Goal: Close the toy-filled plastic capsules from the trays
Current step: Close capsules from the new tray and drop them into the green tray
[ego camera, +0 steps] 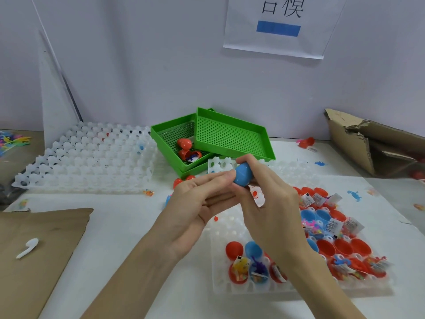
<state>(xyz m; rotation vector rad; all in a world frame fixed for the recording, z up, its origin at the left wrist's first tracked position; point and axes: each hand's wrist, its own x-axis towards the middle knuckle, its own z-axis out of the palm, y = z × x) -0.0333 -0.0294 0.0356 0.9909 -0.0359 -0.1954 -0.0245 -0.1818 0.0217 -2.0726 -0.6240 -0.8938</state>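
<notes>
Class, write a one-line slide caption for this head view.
Both hands press a blue capsule shut above a white tray of open toy-filled capsules.

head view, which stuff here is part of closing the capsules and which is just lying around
Part of the job:
- blue capsule, held by the left hand and right hand
- near white tray of open toy-filled capsules

Lying about:
- green mesh trays
- stack of empty white trays
- torn cardboard box
- white spoon
- paper sign
</notes>
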